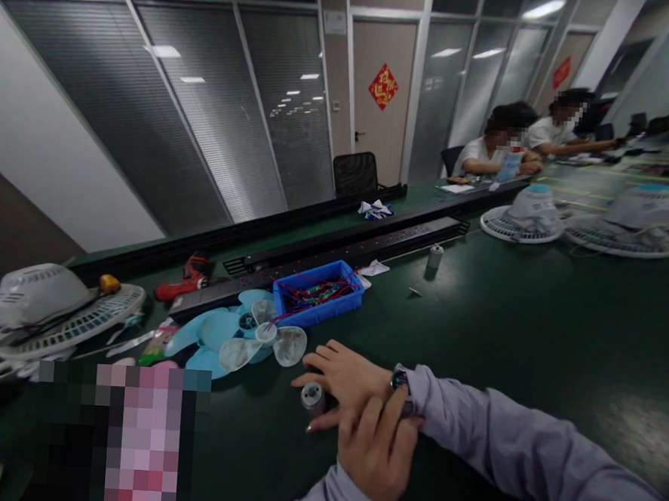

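Observation:
My right hand reaches in from the right over the dark green table, palm down, its fingers spread. Between its thumb and fingers a small silver cylindrical motor stands upright; whether the hand touches it I cannot tell. A round dark wristwatch is strapped at that wrist. My left hand comes up from below, bent fingers closed at the watch, one fingertip by its face; its thumb is hidden. Just beyond lie a translucent fan blade and a light-blue fan blade.
A blue bin holds wires and small circuit boards. A red power drill lies beside a long black rail. Fan housings sit left, others right. Another motor stands farther back. Two people sit at far right.

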Demonstrator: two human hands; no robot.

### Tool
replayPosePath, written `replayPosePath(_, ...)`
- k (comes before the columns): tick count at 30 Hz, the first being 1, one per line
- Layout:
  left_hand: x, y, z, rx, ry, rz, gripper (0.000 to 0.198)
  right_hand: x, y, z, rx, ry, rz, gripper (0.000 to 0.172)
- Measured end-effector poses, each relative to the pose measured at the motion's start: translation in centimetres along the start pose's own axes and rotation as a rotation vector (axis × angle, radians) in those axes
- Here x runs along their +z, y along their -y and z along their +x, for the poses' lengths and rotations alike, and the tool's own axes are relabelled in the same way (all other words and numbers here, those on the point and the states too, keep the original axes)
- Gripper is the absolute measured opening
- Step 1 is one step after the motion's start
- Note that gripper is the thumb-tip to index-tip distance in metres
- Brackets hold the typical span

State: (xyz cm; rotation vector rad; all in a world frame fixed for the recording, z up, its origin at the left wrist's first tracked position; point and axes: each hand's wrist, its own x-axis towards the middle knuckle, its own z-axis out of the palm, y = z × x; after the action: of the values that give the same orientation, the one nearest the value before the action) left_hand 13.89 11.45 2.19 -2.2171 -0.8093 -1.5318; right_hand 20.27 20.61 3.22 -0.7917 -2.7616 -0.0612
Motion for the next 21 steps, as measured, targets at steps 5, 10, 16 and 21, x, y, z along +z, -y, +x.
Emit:
replayPosePath(5, 1.4, 1.6, -0.4, -0.078, 0.099, -0.082, 0.026, 0.5, -0.1, 0.0, 0.041, 0.026, 0.033, 0.069)
replayPosePath(10, 1.5, 2.1, -0.2, -0.163, 0.175, -0.108, 0.037, 0.5, 0.0, -0.1, 0.065, 0.044, 0.013, 0.067)
replayPosePath(16, 1.4, 1.6, -0.4, -0.154, -0.040, -0.131, 0.025, -0.1, 0.1, 0.0, 0.016, 0.027, 0.016, 0.067)
replayPosePath(21, 1.2, 1.1, 0.1, -0.118, -0.046, -0.162, 0.020, 0.1, 0.1, 0.1, 0.028, 0.019, 0.030, 0.069)
